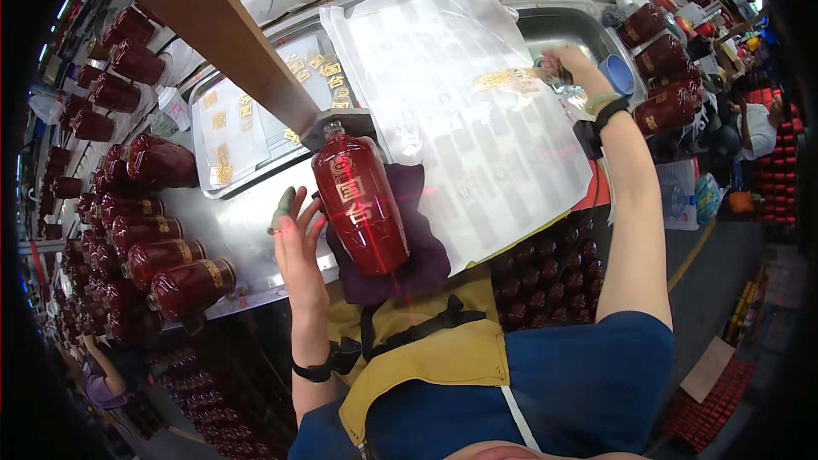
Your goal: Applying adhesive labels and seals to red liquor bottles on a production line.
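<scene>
A dark red glass bottle (pixel 360 213) with gold characters lies on a purple cloth (pixel 426 243), its neck against a dark fitting at the foot of a brown post. Thin red light lines cross the bottle. Just left of it is my left hand (pixel 300 247), fingers apart, with green coverings on fingertips. It holds nothing. At the far right, my right hand (pixel 569 64) reaches over the white sheet's edge beside the sink, fingers curled; what they hold is unclear. Near them lie a gold decal strip (pixel 511 78) and something clear and shiny (pixel 569 98).
A metal tray (pixel 256 132) with loose gold decals lies behind the post (pixel 213 34). The large white sheet (pixel 477 170) covers the middle. Red bottles (pixel 192 288) crowd the left; others (pixel 663 60) stand right, past a blue bowl (pixel 615 75) and the metal sink (pixel 554 25).
</scene>
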